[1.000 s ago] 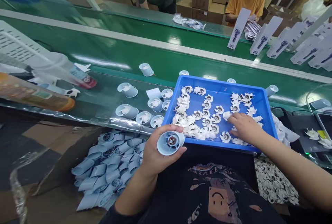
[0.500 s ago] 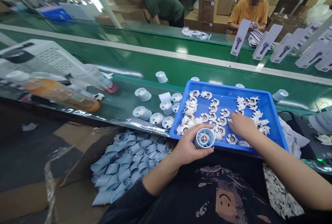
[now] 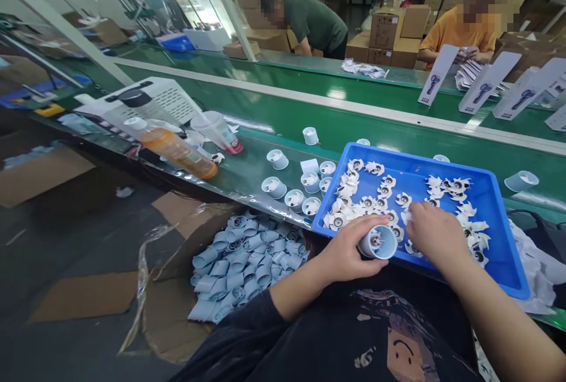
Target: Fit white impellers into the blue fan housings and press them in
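Note:
My left hand (image 3: pixel 354 249) is wrapped round a light-blue plastic fan housing (image 3: pixel 385 244), its open end tilted toward me with a motor visible inside. Just to the right, my right hand (image 3: pixel 435 233) pinches a small white fan impeller (image 3: pixel 405 217) at its fingertips, close to the housing's rim. Both hands are over the near edge of a blue tray (image 3: pixel 508 234), where many white impellers (image 3: pixel 347 184) lie in loose groups. Left of the tray, several light-blue housings with white impellers inside, such as one housing (image 3: pixel 273 187), stand on the bench.
A carton (image 3: pixel 163 311) below left holds a heap of bare blue housings (image 3: pixel 247 261). An orange drink bottle (image 3: pixel 179 152), a plastic cup (image 3: pixel 219 132) and a white perforated case (image 3: pixel 172 99) lie at left. White boxes (image 3: pixel 481 84) stand across the green conveyor (image 3: pixel 274 90); two people work beyond.
The view has swung left. My right hand has lifted from among the impellers with one in its fingers and come nearer the housing, which my left hand has tilted rightward.

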A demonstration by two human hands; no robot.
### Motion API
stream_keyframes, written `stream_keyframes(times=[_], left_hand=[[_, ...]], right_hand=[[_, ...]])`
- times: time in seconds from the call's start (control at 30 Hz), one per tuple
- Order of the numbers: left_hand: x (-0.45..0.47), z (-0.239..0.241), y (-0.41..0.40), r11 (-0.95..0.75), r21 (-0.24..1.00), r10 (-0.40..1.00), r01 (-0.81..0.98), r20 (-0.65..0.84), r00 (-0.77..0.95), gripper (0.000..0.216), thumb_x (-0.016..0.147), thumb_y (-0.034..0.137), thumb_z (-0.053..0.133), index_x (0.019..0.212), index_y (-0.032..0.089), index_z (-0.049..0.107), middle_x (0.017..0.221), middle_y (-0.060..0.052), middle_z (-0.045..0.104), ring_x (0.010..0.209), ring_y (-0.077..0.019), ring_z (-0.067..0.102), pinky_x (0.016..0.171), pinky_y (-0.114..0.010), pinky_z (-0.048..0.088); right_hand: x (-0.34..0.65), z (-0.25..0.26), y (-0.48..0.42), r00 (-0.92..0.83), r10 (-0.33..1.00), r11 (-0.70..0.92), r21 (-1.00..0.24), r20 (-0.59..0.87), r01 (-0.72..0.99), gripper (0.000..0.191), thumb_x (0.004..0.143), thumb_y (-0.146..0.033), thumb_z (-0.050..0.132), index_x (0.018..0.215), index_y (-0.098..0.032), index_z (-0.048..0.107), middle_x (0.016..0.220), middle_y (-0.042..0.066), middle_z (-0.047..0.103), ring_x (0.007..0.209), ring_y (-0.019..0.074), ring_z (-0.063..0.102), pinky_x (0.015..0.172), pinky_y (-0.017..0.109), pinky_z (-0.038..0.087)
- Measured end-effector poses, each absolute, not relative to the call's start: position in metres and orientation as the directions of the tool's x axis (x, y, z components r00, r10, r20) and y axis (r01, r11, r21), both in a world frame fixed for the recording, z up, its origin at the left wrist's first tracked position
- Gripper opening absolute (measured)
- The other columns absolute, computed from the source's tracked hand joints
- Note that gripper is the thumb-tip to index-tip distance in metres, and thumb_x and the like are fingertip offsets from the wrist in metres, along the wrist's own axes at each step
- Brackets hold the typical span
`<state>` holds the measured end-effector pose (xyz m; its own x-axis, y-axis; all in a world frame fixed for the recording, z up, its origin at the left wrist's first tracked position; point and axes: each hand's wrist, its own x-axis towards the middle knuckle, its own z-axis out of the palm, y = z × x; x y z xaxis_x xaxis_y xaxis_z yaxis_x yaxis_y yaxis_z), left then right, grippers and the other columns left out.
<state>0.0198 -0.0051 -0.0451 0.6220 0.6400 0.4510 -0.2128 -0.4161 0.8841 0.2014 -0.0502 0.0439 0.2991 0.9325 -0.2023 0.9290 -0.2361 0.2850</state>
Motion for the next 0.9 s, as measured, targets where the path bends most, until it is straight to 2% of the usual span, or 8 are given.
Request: stream_keyframes(times=[0.1, 0.17, 0.33, 0.4, 0.67, 0.77, 0.83, 0.9], left_hand=[[0.016, -0.045, -0.006, -0.509, 0.854, 0.642, -0.103, 0.457, 0.616, 0.058, 0.071, 0.024, 0.072, 0.125, 0.020, 0.054, 0.126, -0.011, 0.067, 0.116, -0.0282, 0.065, 0.104, -0.042, 0.049], [0.016, -0.046, -0.008, -0.598, 0.800, 0.616, -0.043, 0.494, 0.613, 0.055, 0.074, 0.030, 0.072, 0.125, 0.018, 0.053, 0.123, -0.012, 0.068, 0.114, -0.0283, 0.066, 0.101, -0.042, 0.050], [0.021, -0.044, -0.010, -0.806, 0.590, 0.503, 0.043, 0.645, 0.574, 0.033, 0.089, 0.032, 0.059, 0.118, 0.017, 0.054, 0.108, -0.011, 0.073, 0.104, -0.0259, 0.068, 0.092, -0.041, 0.051], [0.021, -0.041, -0.012, -0.832, 0.549, 0.492, 0.077, 0.667, 0.560, 0.029, 0.090, 0.031, 0.056, 0.116, 0.018, 0.055, 0.105, -0.010, 0.073, 0.101, -0.0253, 0.068, 0.090, -0.041, 0.050], [0.016, -0.032, -0.019, -0.810, 0.574, 0.536, 0.123, 0.639, 0.551, 0.025, 0.088, 0.034, 0.053, 0.107, 0.019, 0.058, 0.097, -0.007, 0.075, 0.092, -0.0230, 0.071, 0.098, -0.043, 0.044], [0.014, -0.033, -0.018, -0.834, 0.534, 0.528, 0.141, 0.694, 0.489, 0.027, 0.090, 0.037, 0.054, 0.110, 0.019, 0.056, 0.097, -0.007, 0.075, 0.092, -0.0216, 0.071, 0.101, -0.042, 0.044], [0.011, -0.032, -0.017, -0.881, 0.463, 0.462, 0.101, 0.793, 0.397, 0.029, 0.092, 0.041, 0.055, 0.111, 0.019, 0.054, 0.097, -0.007, 0.075, 0.098, -0.0217, 0.070, 0.105, -0.041, 0.043], [0.008, -0.031, -0.017, -0.937, 0.349, 0.343, 0.029, 0.897, 0.280, 0.023, 0.097, 0.042, 0.050, 0.108, 0.021, 0.054, 0.092, -0.003, 0.076, 0.105, -0.0198, 0.069, 0.112, -0.041, 0.039]], right_hand=[[0.188, 0.061, -0.078, 0.051, 0.999, -0.051, -0.168, 0.000, 0.984, 0.021, 0.089, -0.026, 0.049, 0.105, -0.019, 0.060, 0.097, 0.007, 0.066, 0.085, 0.0212, 0.065, 0.074, 0.033, 0.053], [0.177, 0.064, -0.092, -0.083, 0.993, 0.106, -0.333, 0.083, 0.937, 0.019, 0.088, -0.024, 0.049, 0.103, -0.021, 0.060, 0.094, 0.004, 0.066, 0.081, 0.0180, 0.064, 0.070, 0.031, 0.051], [0.159, 0.055, -0.099, -0.126, 0.984, 0.141, -0.119, 0.124, 0.983, 0.015, 0.087, -0.015, 0.056, 0.100, -0.019, 0.064, 0.098, 0.007, 0.064, 0.085, 0.0242, 0.059, 0.074, 0.039, 0.048], [0.158, 0.054, -0.097, -0.135, 0.981, 0.151, -0.117, 0.136, 0.982, 0.013, 0.087, -0.016, 0.059, 0.098, -0.019, 0.065, 0.097, 0.007, 0.062, 0.083, 0.0233, 0.056, 0.072, 0.039, 0.048], [0.157, 0.050, -0.098, -0.162, 0.957, 0.221, -0.244, 0.239, 0.944, 0.013, 0.085, -0.014, 0.049, 0.091, -0.017, 0.060, 0.087, 0.007, 0.057, 0.080, 0.0205, 0.055, 0.070, 0.035, 0.047], [0.158, 0.045, -0.100, -0.119, 0.943, 0.222, -0.321, 0.311, 0.921, 0.015, 0.088, -0.018, 0.051, 0.100, -0.019, 0.061, 0.098, 0.009, 0.057, 0.091, 0.0218, 0.058, 0.077, 0.037, 0.051], [0.161, 0.039, -0.102, -0.060, 0.941, 0.216, -0.454, 0.333, 0.864, 0.034, 0.089, -0.028, 0.061, 0.123, -0.022, 0.056, 0.122, 0.013, 0.055, 0.111, 0.0256, 0.058, 0.089, 0.041, 0.053], [0.165, 0.032, -0.104, -0.077, 0.973, 0.209, -0.679, 0.220, 0.704, 0.061, 0.087, -0.042, 0.070, 0.141, -0.026, 0.046, 0.139, 0.014, 0.050, 0.125, 0.0275, 0.055, 0.100, 0.043, 0.052]])
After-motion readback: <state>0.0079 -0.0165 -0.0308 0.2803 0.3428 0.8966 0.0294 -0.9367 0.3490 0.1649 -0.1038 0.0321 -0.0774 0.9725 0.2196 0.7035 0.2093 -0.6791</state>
